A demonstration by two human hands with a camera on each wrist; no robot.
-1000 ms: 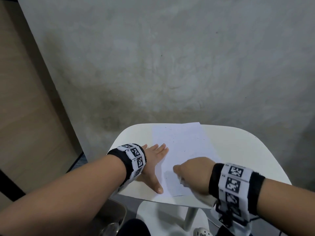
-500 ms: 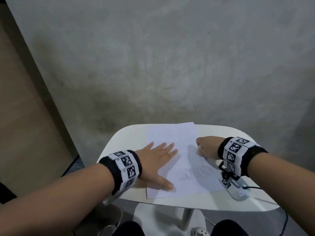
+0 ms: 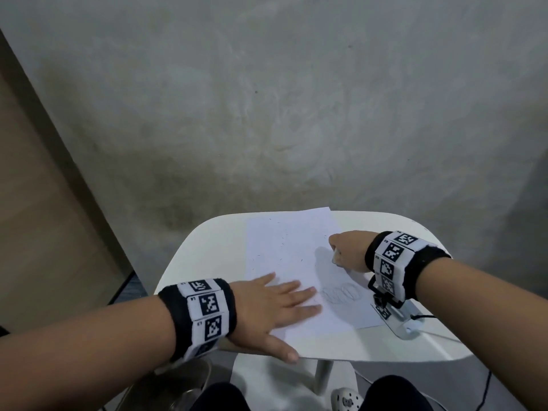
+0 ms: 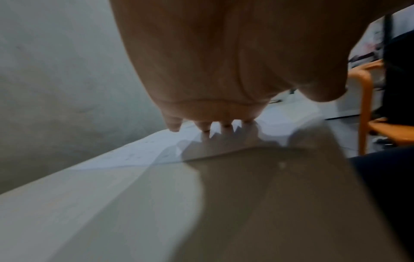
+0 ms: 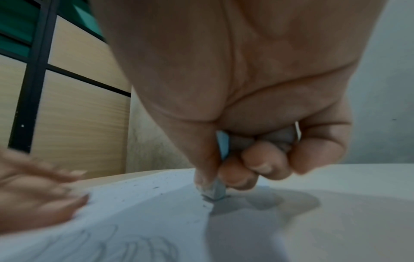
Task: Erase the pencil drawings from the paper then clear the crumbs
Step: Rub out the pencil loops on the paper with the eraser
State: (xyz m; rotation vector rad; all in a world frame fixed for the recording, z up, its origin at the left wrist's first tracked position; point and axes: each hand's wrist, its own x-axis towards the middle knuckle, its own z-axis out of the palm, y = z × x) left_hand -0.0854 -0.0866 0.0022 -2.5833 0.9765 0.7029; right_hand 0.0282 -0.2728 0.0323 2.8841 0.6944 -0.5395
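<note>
A white sheet of paper [image 3: 293, 256] lies on a small white table [image 3: 213, 241]. A faint pencil drawing of loops [image 3: 341, 293] marks its near right part. Dark eraser crumbs [image 3: 281, 241] are scattered over the upper half of the sheet. My left hand [image 3: 281, 304] lies flat with fingers spread on the paper's near left corner, thumb at the table's front edge. My right hand [image 3: 345, 252] is curled around a white eraser [image 5: 212, 192], whose tip presses on the paper [image 5: 143, 212] near its right edge, above the drawing [image 5: 134, 246]. My left hand [image 5: 38, 193] is blurred there.
A grey concrete wall [image 3: 267, 99] stands right behind the table. A wooden panel [image 3: 35, 218] rises at the left. The table's white leg [image 3: 323, 378] and base are below its front edge, with my knees and a shoe [image 3: 345, 400] beside them. A cable [image 3: 427, 316] runs from my right wrist device.
My right hand moved with the eraser from the paper's near edge up to its right side. My left hand slid further onto the sheet, and the loop drawing came into view.
</note>
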